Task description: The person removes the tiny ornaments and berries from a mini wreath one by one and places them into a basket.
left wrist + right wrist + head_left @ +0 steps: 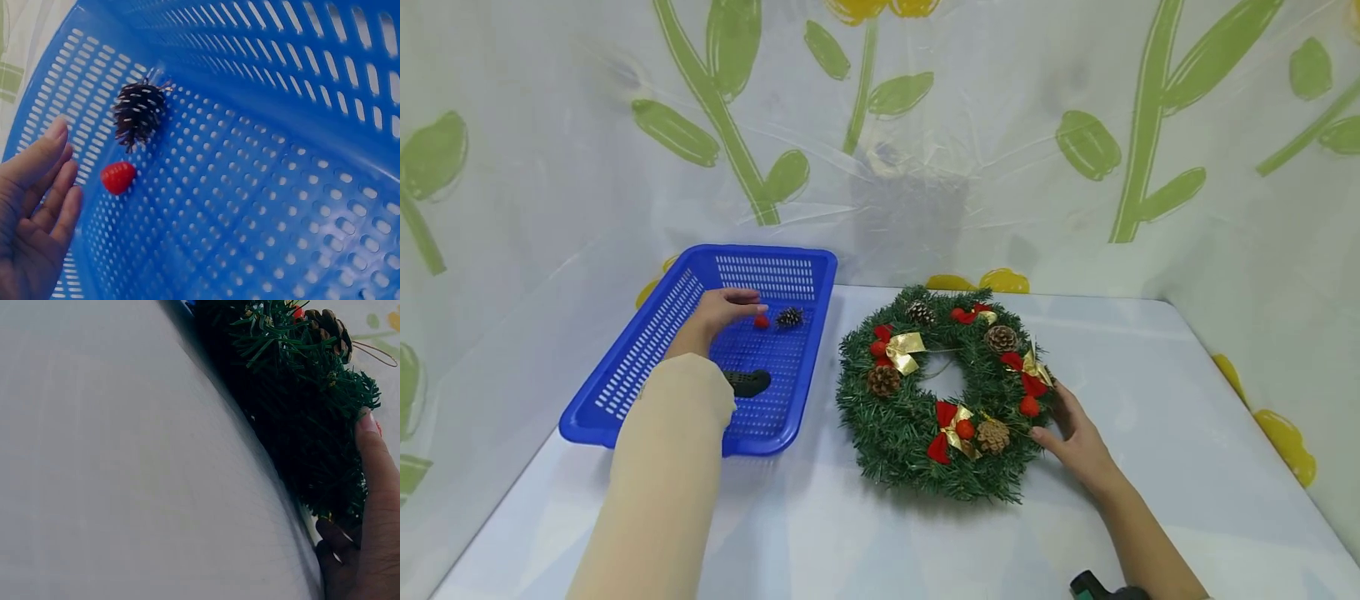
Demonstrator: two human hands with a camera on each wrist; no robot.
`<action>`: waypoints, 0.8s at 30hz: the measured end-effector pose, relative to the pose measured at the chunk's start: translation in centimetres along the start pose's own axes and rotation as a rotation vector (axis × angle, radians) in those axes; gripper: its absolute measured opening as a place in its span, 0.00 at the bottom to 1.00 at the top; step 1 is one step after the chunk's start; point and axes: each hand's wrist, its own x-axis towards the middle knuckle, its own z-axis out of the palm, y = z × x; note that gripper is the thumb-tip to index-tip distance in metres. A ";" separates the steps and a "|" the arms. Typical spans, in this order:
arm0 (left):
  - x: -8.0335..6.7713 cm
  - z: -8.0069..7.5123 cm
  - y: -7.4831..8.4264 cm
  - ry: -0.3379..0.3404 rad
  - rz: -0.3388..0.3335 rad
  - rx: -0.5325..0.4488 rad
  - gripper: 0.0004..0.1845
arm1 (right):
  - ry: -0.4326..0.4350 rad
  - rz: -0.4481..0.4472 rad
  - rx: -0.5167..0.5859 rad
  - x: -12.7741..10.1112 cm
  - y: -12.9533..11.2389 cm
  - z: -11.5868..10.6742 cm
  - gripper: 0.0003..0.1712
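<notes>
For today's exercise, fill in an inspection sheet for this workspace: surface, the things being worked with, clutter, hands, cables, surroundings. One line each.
Surface: pale table, bare part at the right.
Things in hand: green wreath with red bows, gold ribbon and pine cones, lying flat; blue basket holding a red berry, a dark pine cone and a dark object that is hard to identify.
Clutter: a dark item at the bottom edge, partly cut off.
Hands: left hand open inside the basket, beside the berry, not touching it; right hand resting against the wreath's right edge.
Cables: nothing seen.
Surroundings: plastic sheeting printed with green stems and yellow flowers.
</notes>
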 end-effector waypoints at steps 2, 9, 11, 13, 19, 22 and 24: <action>-0.2 -0.2 0.2 -0.044 0.012 0.000 0.32 | 0.001 -0.005 0.003 0.0 -0.1 -0.1 0.49; -0.6 -0.8 0.6 -0.163 0.024 -0.010 0.34 | -0.003 -0.004 -0.006 0.0 0.1 -0.1 0.49; -0.6 -0.9 0.7 -0.189 0.028 -0.010 0.33 | -0.002 -0.007 -0.004 0.0 0.2 0.0 0.48; -0.6 -1.0 0.9 -0.208 0.036 -0.010 0.32 | 0.000 -0.012 -0.007 0.0 0.3 0.1 0.48; -1.0 -1.2 1.5 -0.245 0.075 0.003 0.31 | 0.003 -0.008 -0.011 0.1 0.1 0.1 0.49; -1.2 -1.2 2.0 -0.238 0.086 0.017 0.31 | 0.005 -0.005 -0.013 0.1 -0.1 0.0 0.49; -1.3 -1.2 2.5 -0.229 0.097 0.033 0.31 | 0.009 -0.008 -0.019 0.1 -0.1 0.0 0.49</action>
